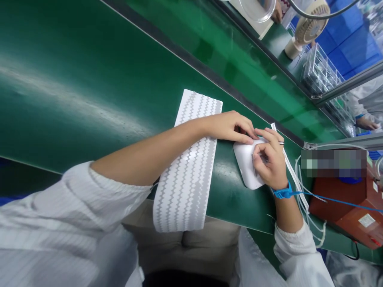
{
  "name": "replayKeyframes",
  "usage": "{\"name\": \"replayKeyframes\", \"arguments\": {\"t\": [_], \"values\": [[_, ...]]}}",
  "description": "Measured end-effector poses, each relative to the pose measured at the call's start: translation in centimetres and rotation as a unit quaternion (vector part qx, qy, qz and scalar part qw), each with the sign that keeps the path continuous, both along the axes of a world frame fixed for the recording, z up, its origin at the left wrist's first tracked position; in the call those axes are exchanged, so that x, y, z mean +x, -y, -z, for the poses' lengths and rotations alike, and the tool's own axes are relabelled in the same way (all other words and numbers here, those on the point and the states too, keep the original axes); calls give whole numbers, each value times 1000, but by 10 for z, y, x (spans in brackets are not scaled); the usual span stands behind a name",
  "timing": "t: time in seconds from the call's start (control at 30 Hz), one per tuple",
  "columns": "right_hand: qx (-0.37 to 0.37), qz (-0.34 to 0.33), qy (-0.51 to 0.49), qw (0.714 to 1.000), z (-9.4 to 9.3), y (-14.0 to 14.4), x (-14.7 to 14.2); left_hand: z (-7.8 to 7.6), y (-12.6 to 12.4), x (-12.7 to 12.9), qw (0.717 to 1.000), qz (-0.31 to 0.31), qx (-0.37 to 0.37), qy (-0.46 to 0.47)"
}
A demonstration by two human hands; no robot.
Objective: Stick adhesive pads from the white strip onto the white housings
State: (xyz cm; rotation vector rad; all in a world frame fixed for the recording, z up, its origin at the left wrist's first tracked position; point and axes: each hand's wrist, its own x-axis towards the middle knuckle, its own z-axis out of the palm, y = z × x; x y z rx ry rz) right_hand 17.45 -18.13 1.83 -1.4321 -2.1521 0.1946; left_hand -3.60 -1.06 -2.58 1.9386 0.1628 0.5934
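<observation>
A white rounded plastic housing (245, 169) lies on the green bench under both my hands. My left hand (230, 125) reaches across from the left, its thumb and bent fingers gripping the housing's far edge. Over the housing's right side is my right hand (273, 161), with thumb and index finger curled together in a pinch; whatever is between them is hidden. A blue wrist strap (283, 192) with a cord circles my right wrist. Beneath my left forearm lies a long white sheet with grey zigzag rows (187, 189), its near end hanging past the bench edge.
To the right stand a red-brown box (338, 203), loose pale tubing (300, 185) and a white ruled strip (289, 163). Beyond the dark rail runs a green belt surface (233, 63). Across it are a small fan (312, 24), a clear compartment tray (321, 69) and other people's hands.
</observation>
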Motion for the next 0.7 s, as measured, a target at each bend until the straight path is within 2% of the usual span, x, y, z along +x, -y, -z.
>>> {"name": "replayKeyframes", "arguments": {"t": [0.53,0.7], "values": [[40,16,5,999,-1,0,-8,-7,2,-1,1000,10,3,-11],[19,21,-15,999,-5,1,-15,-6,2,-1,1000,11,4,-14]]}}
